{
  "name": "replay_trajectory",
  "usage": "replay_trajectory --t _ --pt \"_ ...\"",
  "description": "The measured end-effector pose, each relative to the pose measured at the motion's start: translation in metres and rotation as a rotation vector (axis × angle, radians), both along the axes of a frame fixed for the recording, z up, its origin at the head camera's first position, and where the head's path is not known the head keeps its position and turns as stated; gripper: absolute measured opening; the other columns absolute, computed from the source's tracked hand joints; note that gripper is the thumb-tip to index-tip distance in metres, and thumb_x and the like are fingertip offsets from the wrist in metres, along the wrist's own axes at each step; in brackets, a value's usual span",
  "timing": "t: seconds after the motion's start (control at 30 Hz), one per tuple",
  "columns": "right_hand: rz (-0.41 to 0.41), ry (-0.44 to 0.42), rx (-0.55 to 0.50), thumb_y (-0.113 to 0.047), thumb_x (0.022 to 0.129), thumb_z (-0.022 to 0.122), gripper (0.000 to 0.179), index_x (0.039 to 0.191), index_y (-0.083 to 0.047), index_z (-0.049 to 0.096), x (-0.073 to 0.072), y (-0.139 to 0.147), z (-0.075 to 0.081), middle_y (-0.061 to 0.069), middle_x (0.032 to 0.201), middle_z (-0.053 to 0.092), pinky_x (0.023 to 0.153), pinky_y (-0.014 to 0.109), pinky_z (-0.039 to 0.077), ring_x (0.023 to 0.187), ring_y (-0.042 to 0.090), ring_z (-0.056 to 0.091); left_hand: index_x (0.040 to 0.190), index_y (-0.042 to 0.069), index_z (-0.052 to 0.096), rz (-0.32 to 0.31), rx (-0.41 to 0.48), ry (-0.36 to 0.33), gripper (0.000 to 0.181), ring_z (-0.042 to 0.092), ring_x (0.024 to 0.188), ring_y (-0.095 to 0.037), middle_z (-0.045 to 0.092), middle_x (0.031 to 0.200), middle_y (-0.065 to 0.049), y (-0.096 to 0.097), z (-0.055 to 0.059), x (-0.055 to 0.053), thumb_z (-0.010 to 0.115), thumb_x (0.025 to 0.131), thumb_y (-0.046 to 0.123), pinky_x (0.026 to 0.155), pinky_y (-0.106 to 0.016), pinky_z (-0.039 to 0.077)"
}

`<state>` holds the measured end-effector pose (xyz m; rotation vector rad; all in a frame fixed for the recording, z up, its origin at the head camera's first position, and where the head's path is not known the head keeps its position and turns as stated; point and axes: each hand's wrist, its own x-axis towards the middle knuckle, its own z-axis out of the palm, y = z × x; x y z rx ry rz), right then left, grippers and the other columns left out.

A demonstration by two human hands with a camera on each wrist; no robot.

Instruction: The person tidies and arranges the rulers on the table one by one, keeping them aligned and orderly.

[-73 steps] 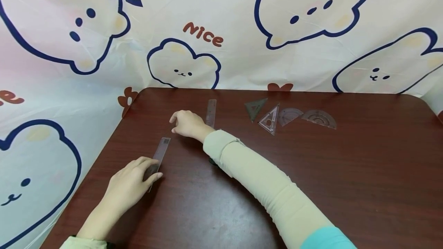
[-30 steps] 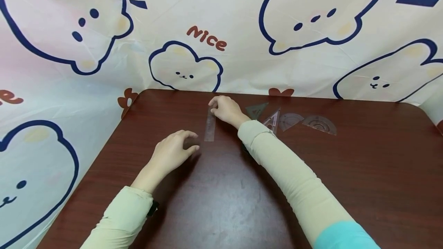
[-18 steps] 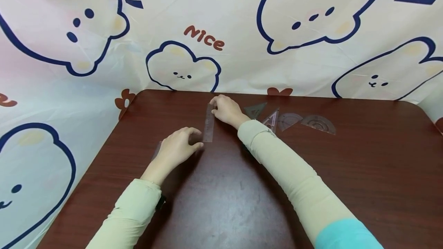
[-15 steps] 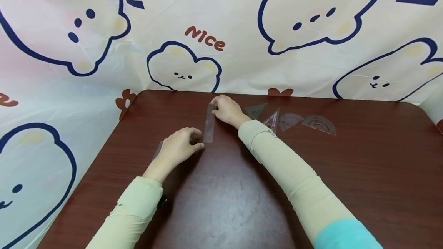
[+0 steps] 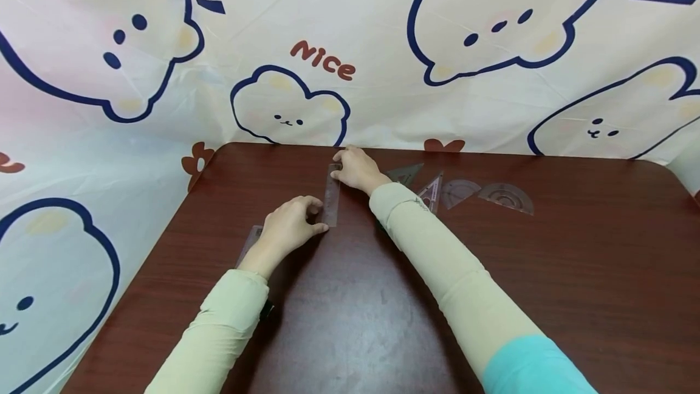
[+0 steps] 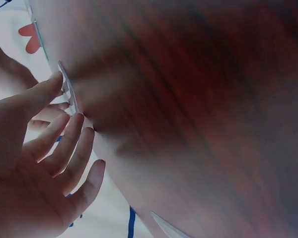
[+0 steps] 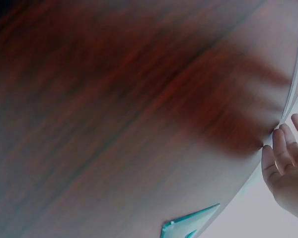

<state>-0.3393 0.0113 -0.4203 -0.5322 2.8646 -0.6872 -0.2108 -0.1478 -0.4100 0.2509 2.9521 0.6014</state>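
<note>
A clear ruler (image 5: 331, 199) lies lengthwise on the brown table. At its far end is my right hand (image 5: 356, 169), thumb over the ruler and fingertips just past the end; whether they pinch it I cannot tell. Beside the near end rests my left hand (image 5: 290, 224), its thumb and fingers apart around the corner. In the left wrist view its fingers look loosely bent and spread, with the ruler edge (image 6: 69, 89) close to the thumb. A second clear ruler (image 5: 248, 244) lies slanted behind my left wrist, partly hidden by it.
Right of the right hand lie a greenish set square (image 5: 406, 173), a clear set square (image 5: 435, 188) partly behind the sleeve, and two clear protractors, one smaller (image 5: 458, 192) and one larger (image 5: 507, 197). A printed cloth (image 5: 383, 108) hangs behind the table (image 5: 574, 260).
My left hand has left the slanted ruler and moved right and forward to the middle ruler's near end. My right hand has moved right to that ruler's far end and stayed there.
</note>
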Motion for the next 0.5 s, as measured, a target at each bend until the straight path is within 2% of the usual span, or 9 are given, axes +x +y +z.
replay_trajectory --t 0.27,0.5 --pt "-0.017 -0.015 0.047 -0.037 0.098 0.062 0.049 0.141 -0.014 0.055 -0.0007 -0.0012 -0.0016 0.01 0.136 0.048 0.098 0.04 0.044 0.123 0.027 0.048 0.127 0.015 0.065 0.003 -0.037 0.01 0.051 0.063 0.104 -0.023 0.067 0.112 -0.001 0.0046 -0.0021 -0.0051 0.081 0.083 0.036 0.084 -0.053 0.047" --pt "-0.001 -0.032 0.056 -0.034 0.101 0.059 0.04 0.136 -0.016 0.061 -0.0001 0.0 -0.0008 0.01 0.136 0.045 0.099 0.041 0.042 0.124 0.028 0.044 0.126 0.016 0.066 0.022 -0.013 0.012 0.053 0.062 0.105 -0.022 0.067 0.112 -0.001 0.0055 -0.0044 -0.0072 0.082 0.081 0.039 0.086 -0.052 0.046"
